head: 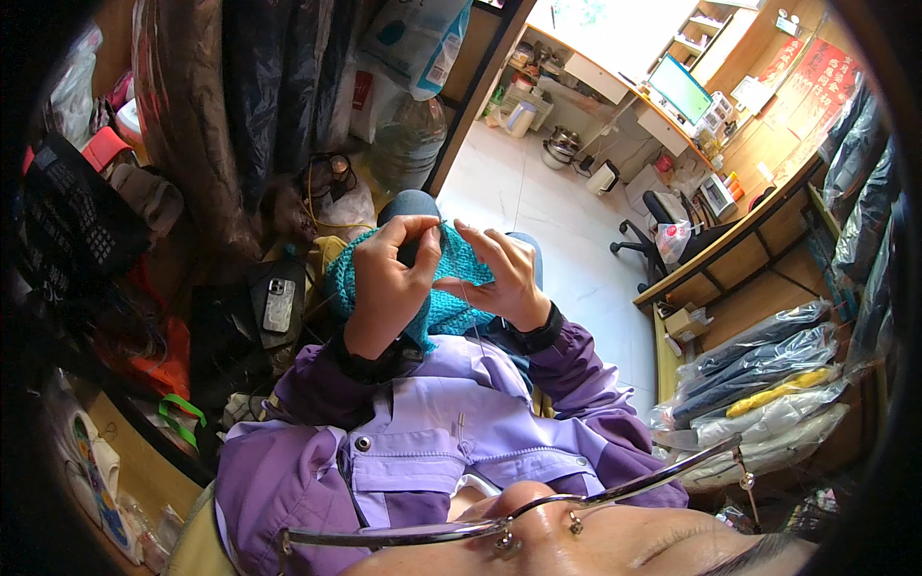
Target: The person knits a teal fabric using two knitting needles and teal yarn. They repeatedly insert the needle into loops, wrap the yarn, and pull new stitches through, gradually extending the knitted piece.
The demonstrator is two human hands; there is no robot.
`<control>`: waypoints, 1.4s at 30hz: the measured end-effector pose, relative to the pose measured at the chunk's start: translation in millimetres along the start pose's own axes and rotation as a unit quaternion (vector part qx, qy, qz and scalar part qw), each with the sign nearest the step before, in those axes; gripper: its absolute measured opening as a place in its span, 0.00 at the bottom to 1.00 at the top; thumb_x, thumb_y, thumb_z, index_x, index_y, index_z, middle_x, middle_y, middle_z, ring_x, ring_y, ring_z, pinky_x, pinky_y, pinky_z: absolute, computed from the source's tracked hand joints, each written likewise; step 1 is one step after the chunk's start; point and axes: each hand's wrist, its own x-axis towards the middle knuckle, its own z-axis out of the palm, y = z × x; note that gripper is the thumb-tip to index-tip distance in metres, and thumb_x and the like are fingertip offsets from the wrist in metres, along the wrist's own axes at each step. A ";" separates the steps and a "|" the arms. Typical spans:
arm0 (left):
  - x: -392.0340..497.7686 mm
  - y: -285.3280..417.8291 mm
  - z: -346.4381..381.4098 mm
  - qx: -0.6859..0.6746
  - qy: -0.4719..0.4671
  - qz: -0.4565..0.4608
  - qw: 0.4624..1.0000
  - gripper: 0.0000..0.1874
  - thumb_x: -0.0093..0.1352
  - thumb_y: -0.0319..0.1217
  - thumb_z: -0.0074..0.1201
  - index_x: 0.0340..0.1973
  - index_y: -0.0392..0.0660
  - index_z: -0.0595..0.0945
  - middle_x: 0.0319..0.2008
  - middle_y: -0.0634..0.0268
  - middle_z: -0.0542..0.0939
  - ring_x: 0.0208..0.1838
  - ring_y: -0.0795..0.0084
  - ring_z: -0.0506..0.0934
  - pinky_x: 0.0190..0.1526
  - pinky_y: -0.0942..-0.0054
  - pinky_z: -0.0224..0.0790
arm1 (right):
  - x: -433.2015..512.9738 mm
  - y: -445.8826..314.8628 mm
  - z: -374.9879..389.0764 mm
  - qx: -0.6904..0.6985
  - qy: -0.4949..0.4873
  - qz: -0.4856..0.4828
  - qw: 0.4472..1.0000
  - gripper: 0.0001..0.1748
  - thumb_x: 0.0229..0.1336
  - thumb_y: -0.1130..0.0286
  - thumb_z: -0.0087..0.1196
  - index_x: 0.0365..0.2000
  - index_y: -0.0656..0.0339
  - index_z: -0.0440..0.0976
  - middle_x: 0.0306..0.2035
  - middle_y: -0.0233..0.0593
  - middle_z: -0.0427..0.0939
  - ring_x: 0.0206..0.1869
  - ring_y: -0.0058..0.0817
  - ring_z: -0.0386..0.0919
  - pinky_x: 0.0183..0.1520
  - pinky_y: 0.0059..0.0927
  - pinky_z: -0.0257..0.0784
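A teal knitted or crocheted piece lies over the person's knees, below and behind both hands. My left hand pinches a small bit of it at the upper edge between thumb and index finger. Just to the right, my right hand has its thumb and index finger spread apart, facing the left fingertips. A thin thread or cord runs down between the hands toward the jacket; whether the right fingers touch it is unclear. The left hand partly covers the piece.
A smartphone lies on a dark surface at the left, near bags and hanging garments. A large clear plastic bottle stands beyond the knees. An office chair and plastic-wrapped clothes are at the right.
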 end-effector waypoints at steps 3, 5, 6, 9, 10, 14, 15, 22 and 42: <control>-0.8 0.1 -1.1 -0.026 -0.002 -0.023 0.999 0.10 0.72 0.26 0.60 0.48 0.39 0.84 0.31 0.60 0.85 0.33 0.71 0.84 0.37 0.73 0.77 | -2.8 -1.4 7.7 -0.030 0.029 -0.035 0.999 0.31 0.58 0.69 0.67 0.61 0.64 0.73 0.23 0.35 0.70 0.21 0.28 0.70 0.23 0.32 0.66; -2.2 -0.1 -1.7 -0.055 -0.015 -0.044 0.997 0.12 0.74 0.26 0.58 0.52 0.40 0.83 0.33 0.65 0.84 0.36 0.79 0.81 0.39 0.78 0.75 | -4.9 -4.5 12.2 -0.052 0.040 -0.036 0.997 0.30 0.59 0.73 0.65 0.61 0.66 0.73 0.23 0.34 0.69 0.21 0.27 0.69 0.22 0.32 0.65; -2.2 -0.5 -1.1 -0.046 -0.005 -0.030 0.998 0.11 0.73 0.26 0.59 0.51 0.40 0.83 0.32 0.62 0.85 0.35 0.76 0.82 0.38 0.76 0.76 | -6.3 -5.8 12.5 -0.050 0.039 -0.040 0.997 0.29 0.58 0.78 0.64 0.61 0.69 0.72 0.22 0.34 0.68 0.20 0.27 0.69 0.22 0.32 0.64; -1.2 -2.1 2.5 -0.032 0.022 0.006 0.999 0.09 0.72 0.26 0.60 0.47 0.41 0.84 0.31 0.57 0.86 0.33 0.69 0.85 0.36 0.72 0.77 | -8.8 -8.7 15.7 -0.049 0.052 -0.040 0.997 0.29 0.58 0.79 0.62 0.61 0.70 0.72 0.21 0.34 0.68 0.19 0.28 0.68 0.22 0.32 0.65; -0.7 -2.5 3.4 -0.035 0.030 0.013 0.999 0.08 0.72 0.26 0.60 0.47 0.40 0.84 0.31 0.57 0.86 0.33 0.69 0.85 0.36 0.72 0.77 | -9.1 -9.3 17.2 -0.035 0.054 -0.042 0.997 0.29 0.58 0.80 0.62 0.61 0.70 0.72 0.21 0.34 0.68 0.19 0.28 0.68 0.22 0.32 0.65; -0.7 -2.1 2.9 -0.047 0.031 -0.005 0.998 0.06 0.74 0.26 0.58 0.44 0.40 0.84 0.32 0.57 0.87 0.33 0.70 0.85 0.36 0.73 0.76 | -9.3 -9.9 18.2 0.041 0.043 -0.019 0.998 0.30 0.57 0.82 0.60 0.61 0.72 0.71 0.21 0.36 0.68 0.18 0.29 0.68 0.22 0.32 0.64; -0.9 -1.8 1.3 -0.049 0.013 -0.023 0.998 0.07 0.75 0.27 0.57 0.45 0.39 0.84 0.33 0.59 0.86 0.35 0.73 0.84 0.38 0.75 0.76 | -9.5 -10.2 17.0 0.063 0.038 -0.007 0.997 0.29 0.56 0.82 0.59 0.61 0.72 0.71 0.21 0.37 0.68 0.18 0.29 0.68 0.22 0.32 0.64; 3.6 -3.5 -7.0 -0.092 -0.071 -0.088 0.989 0.08 0.78 0.28 0.52 0.46 0.37 0.83 0.37 0.64 0.84 0.41 0.79 0.79 0.45 0.79 0.73 | -12.2 -11.0 11.4 0.188 0.027 0.043 0.981 0.26 0.58 0.84 0.53 0.59 0.72 0.73 0.22 0.40 0.70 0.20 0.28 0.69 0.25 0.31 0.64; 6.2 4.2 -3.6 0.043 -0.014 0.083 0.995 0.07 0.70 0.25 0.61 0.43 0.38 0.86 0.35 0.54 0.87 0.35 0.63 0.86 0.38 0.71 0.77 | 5.9 -18.3 16.4 0.090 0.053 0.098 0.990 0.24 0.59 0.85 0.56 0.58 0.68 0.74 0.33 0.47 0.82 0.23 0.29 0.78 0.27 0.28 0.72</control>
